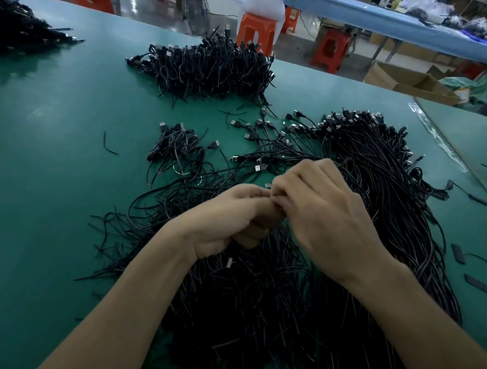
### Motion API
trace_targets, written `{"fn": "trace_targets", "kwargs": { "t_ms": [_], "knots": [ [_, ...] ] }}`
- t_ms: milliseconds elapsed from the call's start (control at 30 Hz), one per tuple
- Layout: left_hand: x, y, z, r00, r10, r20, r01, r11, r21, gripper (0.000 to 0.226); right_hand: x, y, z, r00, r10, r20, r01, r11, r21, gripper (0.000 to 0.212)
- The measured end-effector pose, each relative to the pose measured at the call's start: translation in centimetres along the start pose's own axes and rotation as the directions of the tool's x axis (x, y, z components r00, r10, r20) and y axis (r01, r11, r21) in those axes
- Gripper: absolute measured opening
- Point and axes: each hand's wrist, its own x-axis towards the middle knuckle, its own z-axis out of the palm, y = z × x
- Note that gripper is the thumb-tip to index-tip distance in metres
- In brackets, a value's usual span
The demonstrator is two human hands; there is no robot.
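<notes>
My left hand (228, 215) and my right hand (321, 211) meet fingertip to fingertip above a big spread of loose black USB cables (366, 194) on the green table (48, 169). Both hands have curled fingers that pinch a thin black cable between them; the pinched part is mostly hidden by the fingers. A small bundle of coiled cables (175, 147) lies to the left of the hands. Further back sits a larger heap of bundled cables (213, 68).
Another dark cable heap (15, 26) lies at the far left of the table. Small black sleeve pieces (458, 253) lie at the right edge. Orange stools (256, 31), cardboard boxes (405, 80) and a blue workbench (395, 21) stand beyond the table.
</notes>
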Motion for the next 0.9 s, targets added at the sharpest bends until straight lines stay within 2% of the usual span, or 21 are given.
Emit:
{"fn": "trace_targets", "kwargs": {
  "t_ms": [67, 133, 233, 333, 367, 433, 500, 567, 700, 833, 900],
  "knots": [
    [-0.1, 0.5, 0.4, 1.0, 0.022, 0.016, -0.018, 0.983, -0.185, 0.01, 0.0, 0.1, 0.5, 0.992, 0.097, -0.082, -0.093, 0.995, 0.047, 0.02],
    [-0.1, 0.6, 0.6, 0.997, 0.063, -0.034, -0.07, 0.969, -0.238, 0.011, 0.0, 0.0, 0.9, 0.969, 0.19, -0.158, -0.181, 0.981, 0.067, 0.015],
    [0.1, 0.2, 0.9, 0.977, 0.165, -0.137, -0.183, 0.973, -0.137, 0.014, 0.1, -0.4, 1.4, 0.916, 0.316, -0.248, -0.295, 0.948, 0.118, 0.012],
    [0.2, -0.1, 1.1, 0.922, 0.324, -0.214, -0.313, 0.946, 0.084, 0.012, 0.0, -0.9, 1.8, 0.848, 0.461, -0.261, -0.372, 0.869, 0.325, 0.007],
    [0.3, -0.1, 1.1, 0.889, 0.39, -0.24, -0.347, 0.916, 0.202, 0.013, 0.0, -1.1, 2.0, 0.822, 0.522, -0.228, -0.392, 0.809, 0.438, 0.003],
    [0.4, -0.3, 1.1, 0.807, 0.516, -0.286, -0.354, 0.811, 0.465, 0.016, -0.1, -1.3, 2.5, 0.753, 0.648, -0.108, -0.436, 0.617, 0.655, 0.009],
    [0.4, -0.6, 0.9, 0.698, 0.627, -0.345, -0.253, 0.667, 0.701, 0.021, -0.3, -1.4, 2.9, 0.691, 0.72, 0.065, -0.464, 0.372, 0.804, 0.009],
    [0.3, -0.7, 0.8, 0.626, 0.689, -0.366, -0.196, 0.593, 0.781, 0.025, -0.3, -1.3, 3.0, 0.673, 0.712, 0.199, -0.452, 0.184, 0.873, 0.012],
    [0.2, -0.7, 1.1, 0.662, 0.667, -0.342, -0.296, 0.652, 0.698, 0.024, -0.2, -0.7, 2.9, 0.697, 0.641, 0.322, -0.413, -0.009, 0.911, 0.016],
    [0.0, -0.4, 1.0, 0.697, 0.653, -0.297, -0.308, 0.647, 0.698, 0.027, -0.3, -0.2, 2.6, 0.701, 0.606, 0.377, -0.417, -0.081, 0.905, 0.009],
    [0.0, -0.4, 1.2, 0.713, 0.632, -0.303, -0.316, 0.675, 0.667, 0.031, -0.6, 0.1, 2.4, 0.704, 0.592, 0.392, -0.412, -0.11, 0.905, 0.009]
  ]
}}
